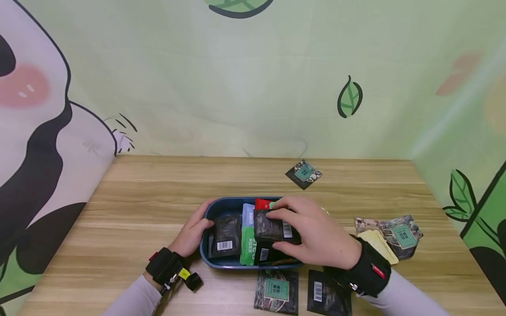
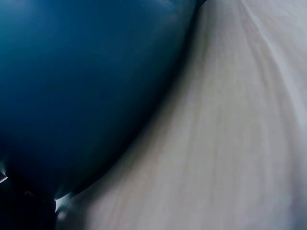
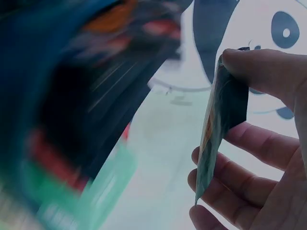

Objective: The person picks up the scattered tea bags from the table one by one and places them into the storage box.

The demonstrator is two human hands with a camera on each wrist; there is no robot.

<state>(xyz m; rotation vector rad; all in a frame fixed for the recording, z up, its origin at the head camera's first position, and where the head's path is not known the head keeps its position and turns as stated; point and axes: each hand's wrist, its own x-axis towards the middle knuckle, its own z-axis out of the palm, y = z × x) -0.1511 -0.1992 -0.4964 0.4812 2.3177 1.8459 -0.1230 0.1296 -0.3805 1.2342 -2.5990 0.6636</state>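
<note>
A dark blue plastic bin [image 1: 204, 251] sits on the table, its outer wall [image 2: 86, 86] filling much of the left wrist view. My left hand [image 1: 191, 231] grips the bin's left end, thumb over the rim. Above the bin's right half, my right hand [image 1: 318, 232] pinches a flat black sachet [image 1: 270, 226] between thumb and fingers; the right wrist view has this sachet [image 3: 235, 98] edge-on. Inside the bin are a black sachet [image 1: 228, 232] on the left, a green and blue packet [image 1: 248, 245] standing mid-bin, a bit of red packet [image 1: 262, 203], and more dark sachets partly hidden underneath.
Two sachets lie in front of the bin, one patterned [image 1: 276, 303] and one black [image 1: 318, 305]. Another sachet [image 1: 303, 174] lies near the table's back edge. To the right are a patterned sachet [image 1: 405, 237] and pale yellow packets [image 1: 377, 245]. A printed cloth backdrop [image 1: 237, 87] stands behind.
</note>
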